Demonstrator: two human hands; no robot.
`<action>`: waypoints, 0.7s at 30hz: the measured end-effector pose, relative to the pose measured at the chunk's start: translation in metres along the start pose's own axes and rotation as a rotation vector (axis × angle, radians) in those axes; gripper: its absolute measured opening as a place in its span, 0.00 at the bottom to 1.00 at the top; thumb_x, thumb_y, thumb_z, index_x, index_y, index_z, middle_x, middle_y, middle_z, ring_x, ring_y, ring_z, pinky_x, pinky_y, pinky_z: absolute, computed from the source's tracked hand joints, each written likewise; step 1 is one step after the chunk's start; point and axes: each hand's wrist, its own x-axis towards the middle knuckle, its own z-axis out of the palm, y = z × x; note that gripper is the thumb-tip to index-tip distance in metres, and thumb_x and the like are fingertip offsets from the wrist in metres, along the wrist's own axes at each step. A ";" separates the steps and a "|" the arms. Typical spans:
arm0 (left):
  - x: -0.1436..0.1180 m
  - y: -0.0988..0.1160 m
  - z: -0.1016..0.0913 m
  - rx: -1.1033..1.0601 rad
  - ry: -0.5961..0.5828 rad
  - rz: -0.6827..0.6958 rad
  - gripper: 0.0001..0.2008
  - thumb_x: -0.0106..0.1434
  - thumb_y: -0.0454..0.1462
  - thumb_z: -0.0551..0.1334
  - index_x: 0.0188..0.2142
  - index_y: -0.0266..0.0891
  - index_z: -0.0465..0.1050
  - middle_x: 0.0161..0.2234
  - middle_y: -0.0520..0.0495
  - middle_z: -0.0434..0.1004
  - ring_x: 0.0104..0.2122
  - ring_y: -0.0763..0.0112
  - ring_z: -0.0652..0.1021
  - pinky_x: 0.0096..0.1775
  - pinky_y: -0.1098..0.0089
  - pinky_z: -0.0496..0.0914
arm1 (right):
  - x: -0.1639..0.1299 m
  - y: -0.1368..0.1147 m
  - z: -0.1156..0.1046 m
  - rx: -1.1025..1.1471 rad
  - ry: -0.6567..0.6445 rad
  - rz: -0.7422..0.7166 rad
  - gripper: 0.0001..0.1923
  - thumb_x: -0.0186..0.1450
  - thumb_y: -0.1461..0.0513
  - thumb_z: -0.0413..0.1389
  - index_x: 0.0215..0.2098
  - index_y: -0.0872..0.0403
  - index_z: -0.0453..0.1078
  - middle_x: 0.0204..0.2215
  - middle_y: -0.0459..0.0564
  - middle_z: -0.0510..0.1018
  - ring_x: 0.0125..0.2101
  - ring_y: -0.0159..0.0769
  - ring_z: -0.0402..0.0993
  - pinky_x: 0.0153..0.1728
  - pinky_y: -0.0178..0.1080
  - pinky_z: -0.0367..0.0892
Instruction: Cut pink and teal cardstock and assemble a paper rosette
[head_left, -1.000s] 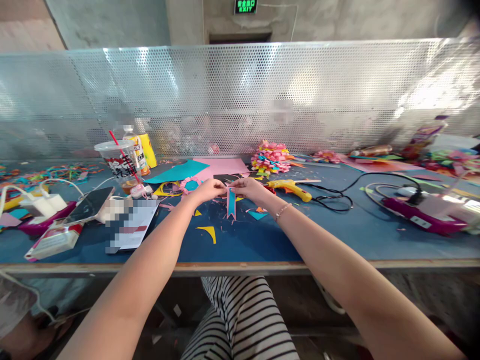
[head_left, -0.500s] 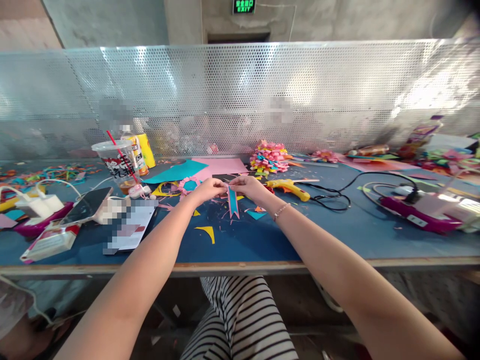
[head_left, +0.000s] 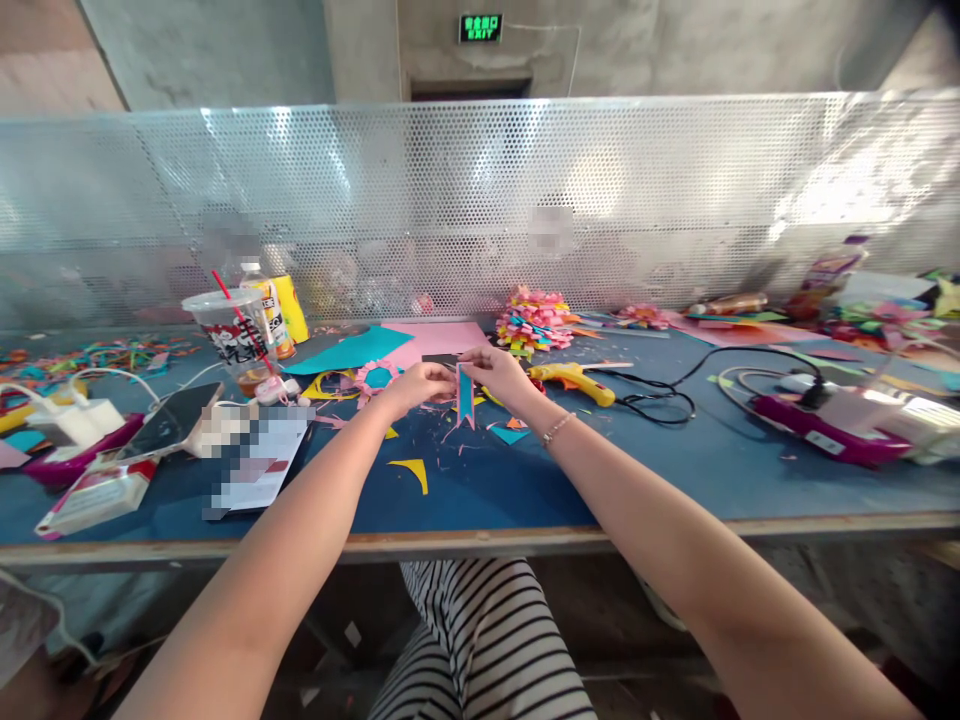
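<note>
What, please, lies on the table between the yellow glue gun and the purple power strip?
In the head view, the glue gun and power strip are separated by looped black cable on blue table.

Both hands (head_left: 459,378) on pink/blue ribbon (head_left: 465,395) over table (head_left: 660,470)

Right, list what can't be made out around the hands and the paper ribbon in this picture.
- Head view: the top of the paper ribbon is covered by the fingertips of the left hand and right hand.
- Head view: the printing on the sheet beside the phone is blurred out.
- Head view: the cup label is too small to read.
- Head view: two patches on the mesh screen are blurred.
</note>
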 end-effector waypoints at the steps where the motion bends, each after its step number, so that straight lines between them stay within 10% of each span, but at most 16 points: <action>1: 0.001 -0.001 0.000 0.027 -0.001 0.020 0.06 0.48 0.32 0.62 0.29 0.34 0.71 0.25 0.52 0.72 0.25 0.79 0.71 0.32 0.74 0.67 | 0.001 0.001 0.000 -0.009 0.012 -0.015 0.09 0.54 0.61 0.56 0.33 0.57 0.69 0.26 0.48 0.75 0.27 0.31 0.71 0.29 0.34 0.67; 21: -0.004 -0.003 0.008 0.101 -0.119 -0.116 0.06 0.47 0.32 0.63 0.26 0.33 0.66 0.21 0.51 0.71 0.22 0.78 0.72 0.29 0.73 0.68 | 0.002 -0.003 -0.004 -0.016 0.118 -0.085 0.10 0.53 0.61 0.55 0.34 0.56 0.68 0.26 0.47 0.72 0.27 0.30 0.68 0.30 0.35 0.65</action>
